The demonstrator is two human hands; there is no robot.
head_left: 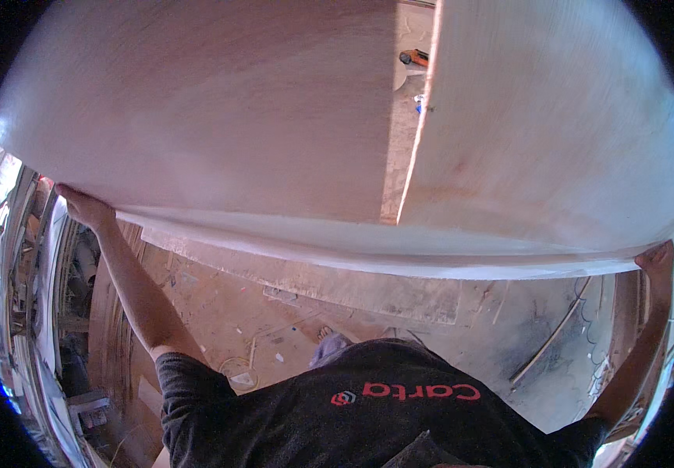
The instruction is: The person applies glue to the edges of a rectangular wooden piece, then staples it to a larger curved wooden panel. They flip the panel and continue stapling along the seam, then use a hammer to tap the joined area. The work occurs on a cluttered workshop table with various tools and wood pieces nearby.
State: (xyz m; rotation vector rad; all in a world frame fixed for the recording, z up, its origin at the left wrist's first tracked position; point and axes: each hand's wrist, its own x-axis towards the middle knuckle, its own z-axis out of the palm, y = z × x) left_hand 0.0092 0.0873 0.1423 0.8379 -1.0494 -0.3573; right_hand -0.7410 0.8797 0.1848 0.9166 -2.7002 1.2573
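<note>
- The large pale board (196, 117) spreads in front of the person, a narrow gap (403, 156) running inward from close to its near edge.
- Left hand (86, 207): its grip holds the board's near left corner.
- Right hand (655, 256): its grip holds the board's near right corner, the fingers partly hidden.
- An orange-and-black tool (415, 58) shows through the board's gap.
- Below the board's near edge, a long thin strip (551, 335) lies on the littered floor (220, 312), toward the right.
</note>
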